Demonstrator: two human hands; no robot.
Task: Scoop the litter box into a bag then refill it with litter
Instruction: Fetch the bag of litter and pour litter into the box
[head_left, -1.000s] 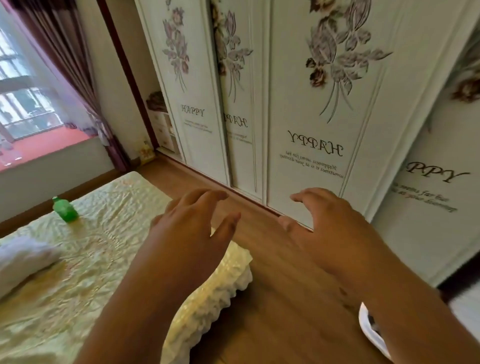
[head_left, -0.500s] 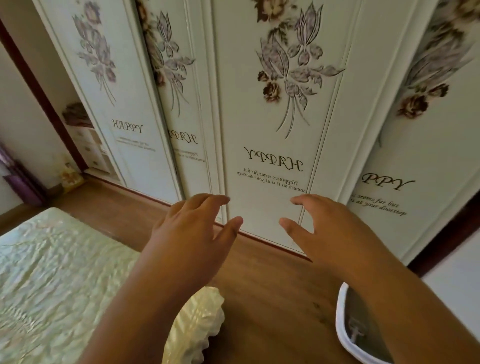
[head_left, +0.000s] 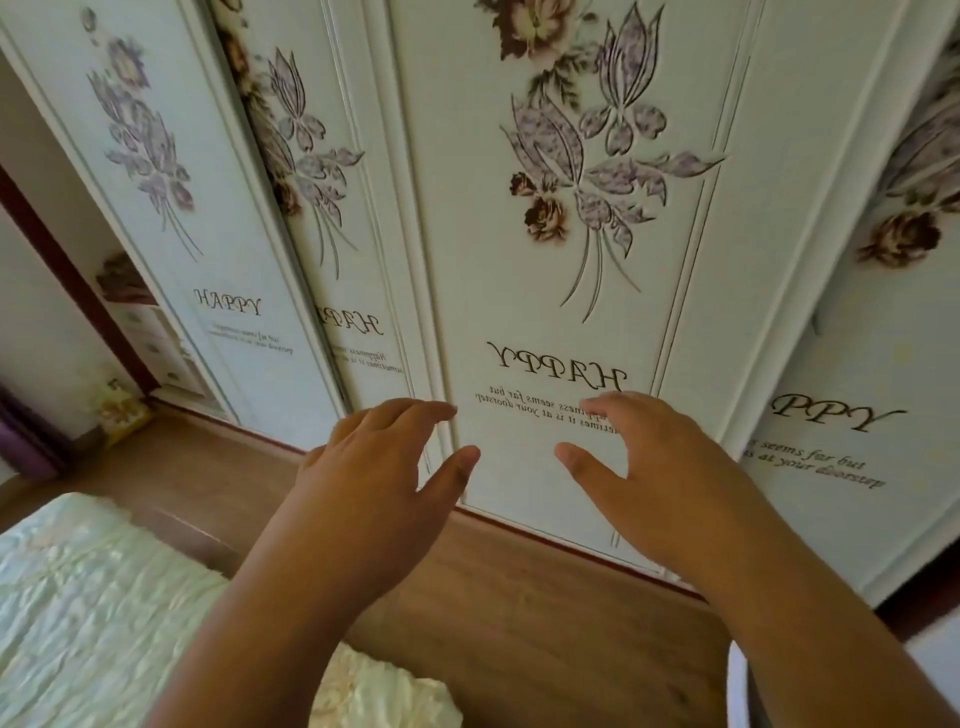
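Note:
My left hand (head_left: 374, 483) and my right hand (head_left: 654, 478) are both held out in front of me, fingers spread, holding nothing. They hover above a wooden floor (head_left: 545, 634) in front of white wardrobe doors. A sliver of a white-rimmed object (head_left: 737, 691), possibly the litter box, shows at the bottom right, mostly hidden behind my right forearm. No bag, scoop or litter is in view.
White sliding wardrobe doors (head_left: 545, 260) with flower prints and "HAPPY" lettering fill the view ahead. A bed with a pale yellow ruffled cover (head_left: 93, 623) lies at the lower left. A small drawer unit (head_left: 150, 338) stands in the gap at the far left.
The view has swung right and up: the window, curtain and green bottle have left the frame, the wardrobe doors fill more of it. Both hands stay open and spread.

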